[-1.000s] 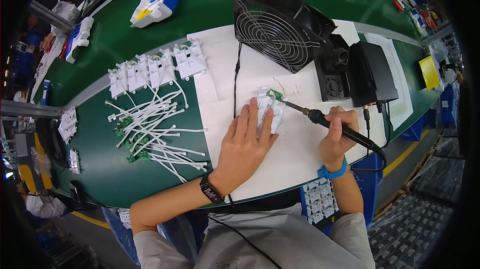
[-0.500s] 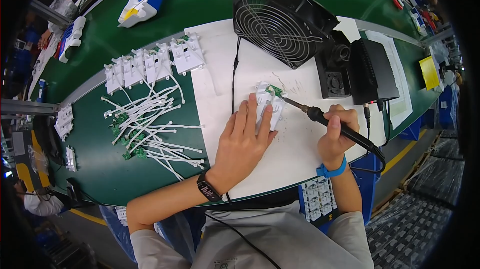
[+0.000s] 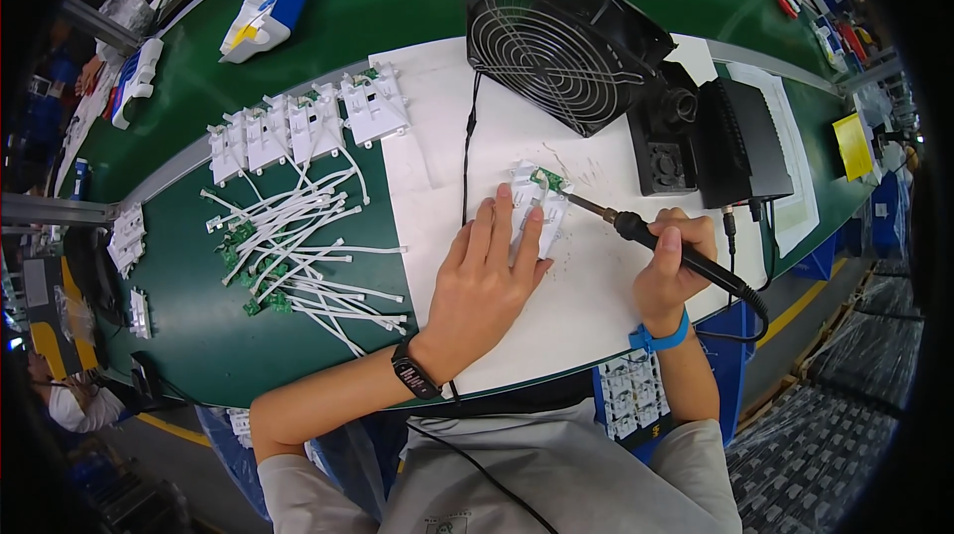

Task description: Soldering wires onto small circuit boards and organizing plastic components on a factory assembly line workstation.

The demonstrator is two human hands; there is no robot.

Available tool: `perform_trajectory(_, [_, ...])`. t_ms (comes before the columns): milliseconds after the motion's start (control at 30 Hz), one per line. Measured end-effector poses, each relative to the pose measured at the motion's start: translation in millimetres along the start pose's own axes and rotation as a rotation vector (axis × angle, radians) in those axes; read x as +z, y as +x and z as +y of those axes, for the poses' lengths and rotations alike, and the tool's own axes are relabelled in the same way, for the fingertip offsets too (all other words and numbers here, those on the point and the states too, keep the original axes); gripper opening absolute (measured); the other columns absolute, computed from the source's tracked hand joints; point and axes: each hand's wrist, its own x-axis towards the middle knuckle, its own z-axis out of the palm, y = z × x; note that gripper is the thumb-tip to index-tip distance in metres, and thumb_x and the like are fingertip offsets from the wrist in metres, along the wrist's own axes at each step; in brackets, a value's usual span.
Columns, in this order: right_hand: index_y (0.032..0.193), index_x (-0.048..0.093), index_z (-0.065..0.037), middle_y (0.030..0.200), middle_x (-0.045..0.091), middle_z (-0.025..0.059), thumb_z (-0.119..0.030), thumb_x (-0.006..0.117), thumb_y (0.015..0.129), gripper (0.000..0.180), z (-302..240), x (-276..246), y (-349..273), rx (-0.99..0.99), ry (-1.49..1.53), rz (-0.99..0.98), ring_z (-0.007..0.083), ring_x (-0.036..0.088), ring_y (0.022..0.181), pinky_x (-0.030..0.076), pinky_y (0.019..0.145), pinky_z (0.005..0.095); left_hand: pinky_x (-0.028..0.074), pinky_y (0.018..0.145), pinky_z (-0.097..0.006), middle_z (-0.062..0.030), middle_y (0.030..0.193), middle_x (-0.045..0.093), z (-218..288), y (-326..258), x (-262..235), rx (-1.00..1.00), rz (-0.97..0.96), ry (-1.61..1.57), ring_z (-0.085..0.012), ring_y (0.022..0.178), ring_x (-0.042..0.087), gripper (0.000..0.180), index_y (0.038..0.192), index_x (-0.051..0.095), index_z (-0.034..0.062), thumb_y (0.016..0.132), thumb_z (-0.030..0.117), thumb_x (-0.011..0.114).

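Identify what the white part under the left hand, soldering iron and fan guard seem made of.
White part: probably moulded plastic, satin, judging by its even colour and shaped edges. Soldering iron: shaft apparently metal, from its dull brownish-grey sheen; black handle, plastic or rubber, unclear which. Fan guard: likely metal wire, thin glinting rings.

We see a green worktop and, on it, a white sheet flecked with brown marks. Our iron is black at the handle and dull brownish metal along the shaft; the part is white, its board green. The cables are white. We see concentric pale rings across the black fan, a plain black box and a yellow card. We wear a bright blue wristband, a black watch and a grey shirt.
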Motion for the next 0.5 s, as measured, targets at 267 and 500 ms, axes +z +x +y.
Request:
perform_trajectory(267, [0.083,0.052,0.001,0.064,0.053,0.0074,-0.013,0.057,0.095,0.019,6.5,-3.3,3.3,-0.053,0.03,0.115,0.0107,0.044,0.059,0.035,0.056,0.0265,0.054,0.09,-0.039,-0.0286,0.138,0.053,-0.4,2.0,1.1,0.022,0.015,0.0,-0.0374,0.116,0.059,0.055,0.129,0.061,0.0029,0.083,0.027,0.078])
perform_trajectory(500, [0.084,0.051,0.001,0.079,0.053,0.0084,-0.013,0.053,0.097,0.019,1.7,-39.9,31.0,-0.11,-0.08,0.481,0.0153,0.05,0.072,0.043,0.073,0.0313,0.054,0.088,-0.04,-0.0297,0.136,0.053,-1.8,0.5,-0.7,0.035,0.025,-0.002,-0.038,0.114,0.06,0.055,0.129,0.061,0.0027,0.083,0.027,0.078])
